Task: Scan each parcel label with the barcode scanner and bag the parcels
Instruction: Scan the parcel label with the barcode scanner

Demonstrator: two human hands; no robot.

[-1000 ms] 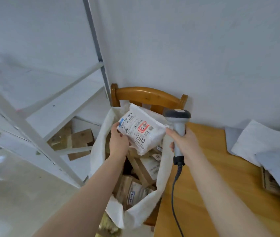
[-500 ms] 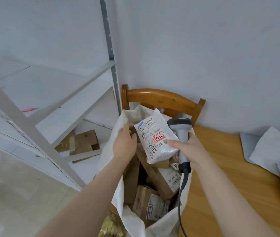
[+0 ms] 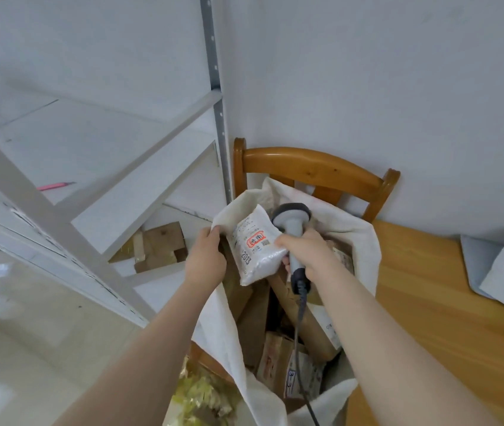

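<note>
Two hands work over one white woven sack, open-mouthed before the backrest of a wooden chair.

Left hand: grasps the sack's rim at 9 o'clock.

Right hand: clenched round the handle of a grey barcode scanner, fingertips also pinching the 3 o'clock edge of a white parcel.

The parcel is held over the sack mouth between both hands, with its red-stamped label and "2013" facing up.

Sack contents: brown cardboard parcels.

Scanner cable: trails to 6 o'clock.

Wooden table: 3 o'clock of the sack.

White metal shelving: 9 o'clock.
</note>
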